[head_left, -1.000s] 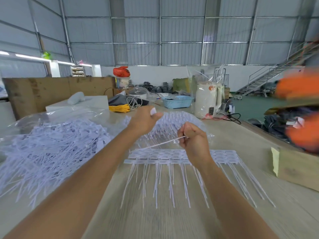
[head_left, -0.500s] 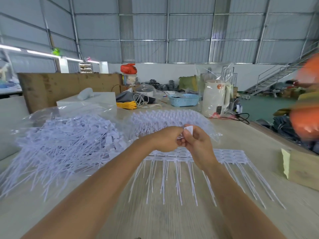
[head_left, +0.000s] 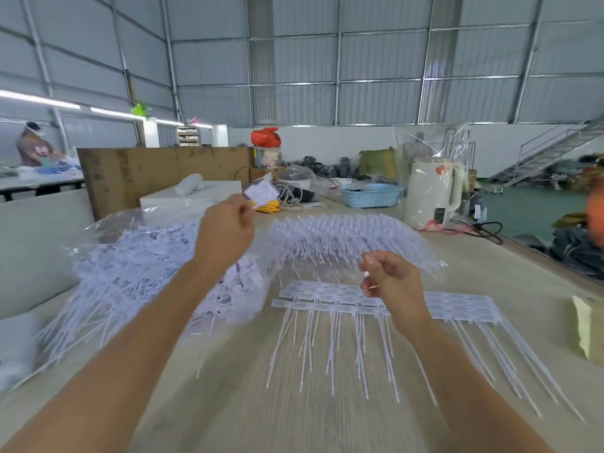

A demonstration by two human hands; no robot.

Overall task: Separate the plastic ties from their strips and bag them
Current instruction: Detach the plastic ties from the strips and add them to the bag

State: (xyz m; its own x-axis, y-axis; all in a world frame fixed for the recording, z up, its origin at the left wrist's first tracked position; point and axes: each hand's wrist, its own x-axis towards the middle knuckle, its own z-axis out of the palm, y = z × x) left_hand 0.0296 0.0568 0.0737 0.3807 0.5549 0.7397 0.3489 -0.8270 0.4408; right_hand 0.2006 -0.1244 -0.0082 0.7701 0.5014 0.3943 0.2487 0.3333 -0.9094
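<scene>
White loose ties [head_left: 137, 273] fill the clear bag [head_left: 98, 230]; strips [head_left: 385, 299] remain. Left hand [head_left: 225, 233] pinches a tie tag [head_left: 261, 192]; right hand [head_left: 392, 279], curled, seems empty.

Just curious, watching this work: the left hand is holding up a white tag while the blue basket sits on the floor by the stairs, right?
Not quite. The head view shows the blue basket on the table, beside the white kettle, not on the floor. The left hand does hold up a white tag.
</scene>
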